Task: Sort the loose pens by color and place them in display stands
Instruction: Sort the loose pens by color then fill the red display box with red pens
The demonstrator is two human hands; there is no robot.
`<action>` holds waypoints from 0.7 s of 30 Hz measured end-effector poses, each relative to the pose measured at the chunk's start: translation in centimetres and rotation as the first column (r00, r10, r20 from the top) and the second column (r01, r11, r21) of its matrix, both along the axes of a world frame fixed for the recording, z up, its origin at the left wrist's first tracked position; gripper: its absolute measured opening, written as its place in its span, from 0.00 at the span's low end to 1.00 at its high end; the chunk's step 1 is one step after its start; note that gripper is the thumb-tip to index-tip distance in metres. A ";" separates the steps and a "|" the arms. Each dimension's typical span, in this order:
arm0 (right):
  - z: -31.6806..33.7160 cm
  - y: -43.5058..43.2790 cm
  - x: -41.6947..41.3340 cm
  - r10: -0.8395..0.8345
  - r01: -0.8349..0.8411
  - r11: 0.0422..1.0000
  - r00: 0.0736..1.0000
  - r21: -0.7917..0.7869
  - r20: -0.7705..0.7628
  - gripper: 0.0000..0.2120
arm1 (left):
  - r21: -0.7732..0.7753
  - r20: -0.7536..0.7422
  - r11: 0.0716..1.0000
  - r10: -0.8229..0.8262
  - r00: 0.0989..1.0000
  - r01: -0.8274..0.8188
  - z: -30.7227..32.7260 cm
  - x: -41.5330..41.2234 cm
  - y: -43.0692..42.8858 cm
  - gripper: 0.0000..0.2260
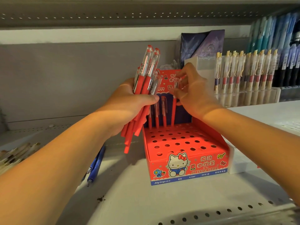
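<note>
The right hand [193,93] pinched the clear upper barrel of a slim red plastic pen [174,109] between thumb and fingertips, the other fingers loosely curled. The pen stood nearly upright, its long axis running from twelve to six o'clock, its tip at or in the back row of the red cardboard display stand with a perforated top [183,140]; whether it was fully seated could not be told. Three more red pens [157,114] stood in that row at its nine o'clock. The right hand was plainly the nearer one to the empty holes, which lay toward six o'clock from its fingers.

The left hand [129,103] was wrapped tight round a bundle of red pens with clear tops and matte red grips [144,88], tilted toward one o'clock, at nine o'clock of the stand. Two glossy blue pens [95,164] lay loose on the white perforated metal shelf [146,200] at seven o'clock.
</note>
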State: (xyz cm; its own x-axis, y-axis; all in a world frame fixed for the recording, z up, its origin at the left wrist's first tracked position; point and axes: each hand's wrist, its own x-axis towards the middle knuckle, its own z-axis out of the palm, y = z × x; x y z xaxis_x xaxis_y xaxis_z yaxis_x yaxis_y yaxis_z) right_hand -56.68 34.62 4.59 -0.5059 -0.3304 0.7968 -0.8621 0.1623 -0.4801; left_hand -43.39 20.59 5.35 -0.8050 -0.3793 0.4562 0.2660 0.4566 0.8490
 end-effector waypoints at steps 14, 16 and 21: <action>-0.8 -0.3 0.3 -0.102 0.068 0.913 0.993 0.402 0.063 0.08 | 0.018 0.018 0.999 -0.034 0.999 0.034 -0.2 0.0 -0.2 0.08; -0.5 -0.1 0.3 -0.144 0.123 0.908 0.989 0.400 0.025 0.07 | 0.027 0.027 0.999 -0.045 0.999 0.045 -0.1 0.1 -0.1 0.09; 1.2 0.0 1.1 -0.074 0.058 0.984 0.993 0.166 0.091 0.10 | 0.026 0.023 0.998 -0.049 0.999 0.049 0.0 0.4 0.3 0.08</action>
State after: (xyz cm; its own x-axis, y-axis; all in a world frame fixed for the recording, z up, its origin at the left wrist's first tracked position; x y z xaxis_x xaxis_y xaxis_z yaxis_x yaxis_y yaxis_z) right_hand -55.62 34.58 5.74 -0.6025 -0.4151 0.6817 -0.7980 0.3003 -0.5225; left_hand -42.94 20.86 5.36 -0.8332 -0.3504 0.4278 0.2676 0.4216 0.8664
